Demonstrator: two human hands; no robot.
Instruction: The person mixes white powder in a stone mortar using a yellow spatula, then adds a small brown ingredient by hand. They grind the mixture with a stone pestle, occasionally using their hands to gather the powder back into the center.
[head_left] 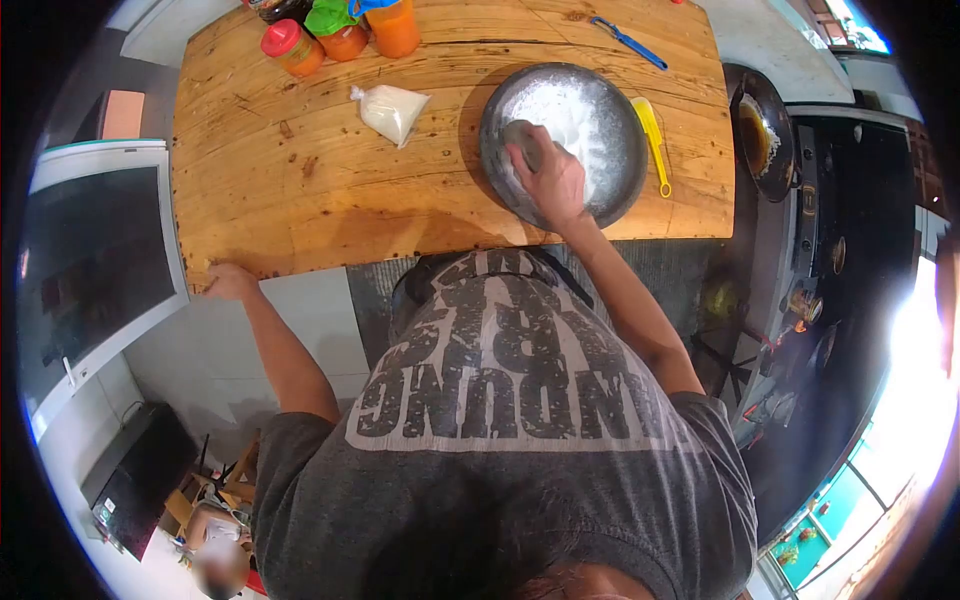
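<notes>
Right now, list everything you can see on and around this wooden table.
table: one, brown wood, centre
bowl: one, grey metal, holds white powder, table's right
bag: one, clear, white powder, mid table
jars: three, orange, red, green, blue lids, far edge
scoop: one, yellow, right of bowl
tool: one, blue, far right
wok: one, dark, right of table
left hand: one, table's near-left corner
right hand: one, inside bowl

Table (280,190) left half: bare wood, open to you. Far edge: jars (340,38), bag (390,110) block your reach. Right: bowl (628,175), yellow scraper (652,140) fill the room.
</notes>
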